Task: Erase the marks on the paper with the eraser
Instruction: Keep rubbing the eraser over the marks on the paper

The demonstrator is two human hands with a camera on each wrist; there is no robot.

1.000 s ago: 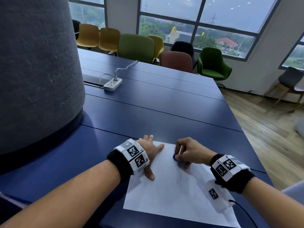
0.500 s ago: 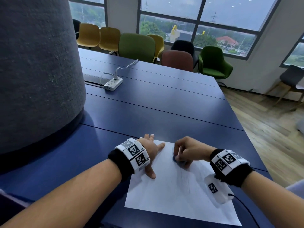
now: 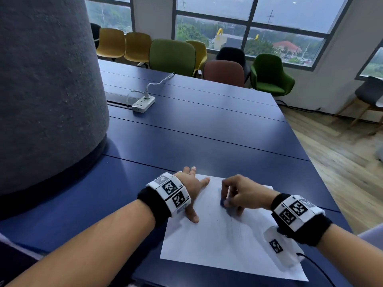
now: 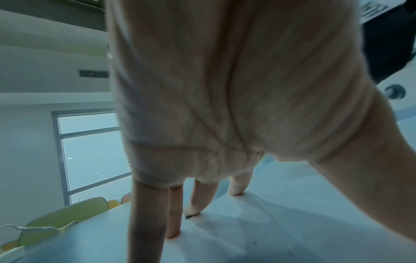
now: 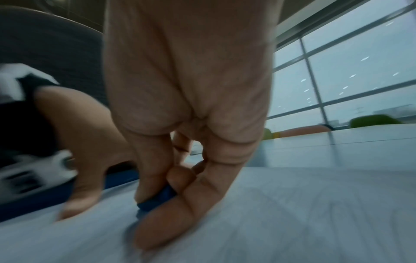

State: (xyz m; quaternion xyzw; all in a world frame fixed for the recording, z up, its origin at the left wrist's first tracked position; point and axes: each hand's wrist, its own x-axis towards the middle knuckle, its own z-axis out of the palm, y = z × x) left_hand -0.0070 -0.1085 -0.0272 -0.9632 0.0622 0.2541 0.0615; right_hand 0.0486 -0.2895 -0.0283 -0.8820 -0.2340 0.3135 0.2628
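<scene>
A white sheet of paper lies on the blue table near its front edge, with faint grey pencil marks down its middle. My right hand pinches a small blue eraser and presses it onto the upper part of the sheet. In the right wrist view the eraser shows between thumb and fingers, touching the paper. My left hand rests on the sheet's upper left corner with fingers spread and straight; its fingertips press on the paper.
A large grey felt column stands on the table at the left. A white power strip with its cable lies further back. Coloured chairs line the far edge below the windows. The table's right edge drops to a wooden floor.
My right hand with the eraser has slid a little toward me and down the sheet. The left hand keeps its place on the paper's corner.
</scene>
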